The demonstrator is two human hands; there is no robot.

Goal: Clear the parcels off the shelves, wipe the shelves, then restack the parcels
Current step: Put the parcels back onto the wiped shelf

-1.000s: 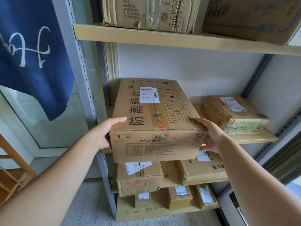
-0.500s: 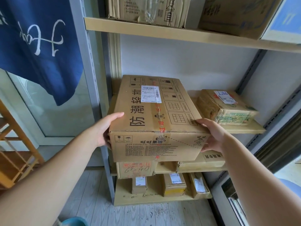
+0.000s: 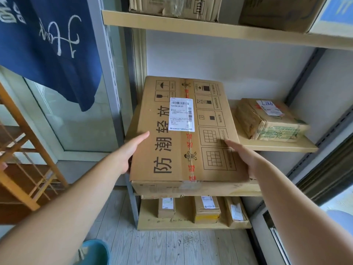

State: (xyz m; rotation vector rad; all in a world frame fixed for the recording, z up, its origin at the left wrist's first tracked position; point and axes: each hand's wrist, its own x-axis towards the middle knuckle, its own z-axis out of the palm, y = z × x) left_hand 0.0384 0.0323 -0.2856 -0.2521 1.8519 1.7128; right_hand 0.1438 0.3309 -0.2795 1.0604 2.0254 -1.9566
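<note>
A large cardboard box (image 3: 183,134) with black printed characters and a white shipping label sticks out from the left of the middle shelf (image 3: 277,148), its near end toward me. My left hand (image 3: 131,152) grips its left edge and my right hand (image 3: 242,155) grips its right edge, each with a thumb on top. The fingers underneath are hidden. A smaller taped parcel (image 3: 267,119) lies on the same shelf to the right. Three small parcels, the left one (image 3: 166,207), the middle one (image 3: 207,209) and the right one (image 3: 236,211), stand on the bottom shelf (image 3: 191,225).
The top shelf (image 3: 210,29) carries more cardboard boxes (image 3: 175,6). A blue cloth (image 3: 47,44) hangs at the upper left, over a wooden rack (image 3: 23,159). A teal bucket (image 3: 93,251) stands on the plank floor by my left arm. A window frame runs along the right.
The large box has come further out toward me and sits lower in view, covering the parcels that showed under it. Both hands keep their hold on its sides.
</note>
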